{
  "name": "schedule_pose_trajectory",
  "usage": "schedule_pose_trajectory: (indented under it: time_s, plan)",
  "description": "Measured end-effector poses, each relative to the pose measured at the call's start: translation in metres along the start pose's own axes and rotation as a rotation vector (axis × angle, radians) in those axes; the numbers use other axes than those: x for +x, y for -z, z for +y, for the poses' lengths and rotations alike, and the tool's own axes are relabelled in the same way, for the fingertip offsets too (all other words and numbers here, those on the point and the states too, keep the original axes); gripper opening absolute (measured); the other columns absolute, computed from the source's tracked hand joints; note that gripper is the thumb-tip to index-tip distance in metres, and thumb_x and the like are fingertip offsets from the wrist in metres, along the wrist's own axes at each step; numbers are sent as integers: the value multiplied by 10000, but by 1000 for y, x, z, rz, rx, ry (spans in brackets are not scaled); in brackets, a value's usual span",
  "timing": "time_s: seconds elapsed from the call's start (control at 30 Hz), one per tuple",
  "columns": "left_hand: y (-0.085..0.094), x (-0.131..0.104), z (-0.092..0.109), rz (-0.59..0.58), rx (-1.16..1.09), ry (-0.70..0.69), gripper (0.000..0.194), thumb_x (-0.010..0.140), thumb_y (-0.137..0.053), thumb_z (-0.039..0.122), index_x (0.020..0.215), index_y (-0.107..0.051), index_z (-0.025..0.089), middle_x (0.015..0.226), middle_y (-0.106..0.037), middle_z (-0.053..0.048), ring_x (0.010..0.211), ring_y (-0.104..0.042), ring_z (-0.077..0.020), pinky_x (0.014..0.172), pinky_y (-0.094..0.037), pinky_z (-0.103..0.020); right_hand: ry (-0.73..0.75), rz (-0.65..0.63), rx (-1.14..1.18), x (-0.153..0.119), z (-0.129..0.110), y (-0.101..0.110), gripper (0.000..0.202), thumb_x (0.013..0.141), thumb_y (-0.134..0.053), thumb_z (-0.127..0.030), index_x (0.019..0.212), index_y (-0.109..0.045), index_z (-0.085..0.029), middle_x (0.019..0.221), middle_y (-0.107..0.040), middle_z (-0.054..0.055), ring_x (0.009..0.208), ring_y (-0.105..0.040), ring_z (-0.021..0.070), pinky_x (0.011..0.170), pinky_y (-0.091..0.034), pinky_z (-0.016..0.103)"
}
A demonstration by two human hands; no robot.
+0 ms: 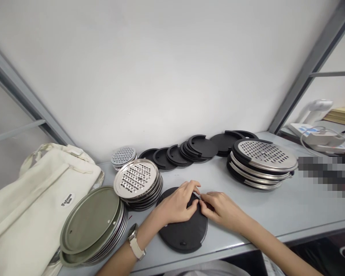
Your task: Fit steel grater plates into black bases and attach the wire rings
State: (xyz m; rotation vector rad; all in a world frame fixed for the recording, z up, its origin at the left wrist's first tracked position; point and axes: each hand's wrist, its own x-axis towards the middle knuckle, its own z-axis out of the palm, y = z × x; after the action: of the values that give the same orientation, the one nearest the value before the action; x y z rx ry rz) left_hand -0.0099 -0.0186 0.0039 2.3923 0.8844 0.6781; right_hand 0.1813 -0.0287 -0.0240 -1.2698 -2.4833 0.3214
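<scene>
In front of me on the grey table lies a round black plastic disc [184, 234] with a raised rim part and a small knob near its front edge. My left hand [179, 203], a watch on its wrist, rests over the disc, thumb and fingers bent together near its far right edge. There my right hand [217, 207] meets it, its fingertips pinched. A thin pale sliver [196, 196] shows between the two hands; what it belongs to is hidden by the fingers.
Left stand stacked round metal grater plates [136, 178], smaller graters [123, 156] and olive-green round plates [92, 220], beside a cream bag [46, 195]. Black discs [202, 147] line the wall. A stack of graters in black holders [266, 155] sits right, near a grey frame post [307, 65].
</scene>
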Motion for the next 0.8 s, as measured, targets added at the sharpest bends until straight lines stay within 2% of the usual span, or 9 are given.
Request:
schedule_pose_trajectory:
  time_s: [0.4,0.8]
  plan:
    - [0,0,-1,-1,-6,-18,440,807,-478,65,1202,-359,216,1078,-542,-67,1078,-528,-205,948,-450,-370,18,-13,-7,1,4,-3,316,924,-407,-240,662,-568,-171,574,-578,18,517,-507,132,545,-274,260]
    - [-1,-1,-1,-34,84,-24,375,845,-456,91,1194,-380,203,1051,-543,-67,1061,-509,-213,935,-446,-376,64,-18,-15,2,6,-4,379,958,-351,-207,653,-572,-165,603,-587,22,537,-528,129,575,-304,256]
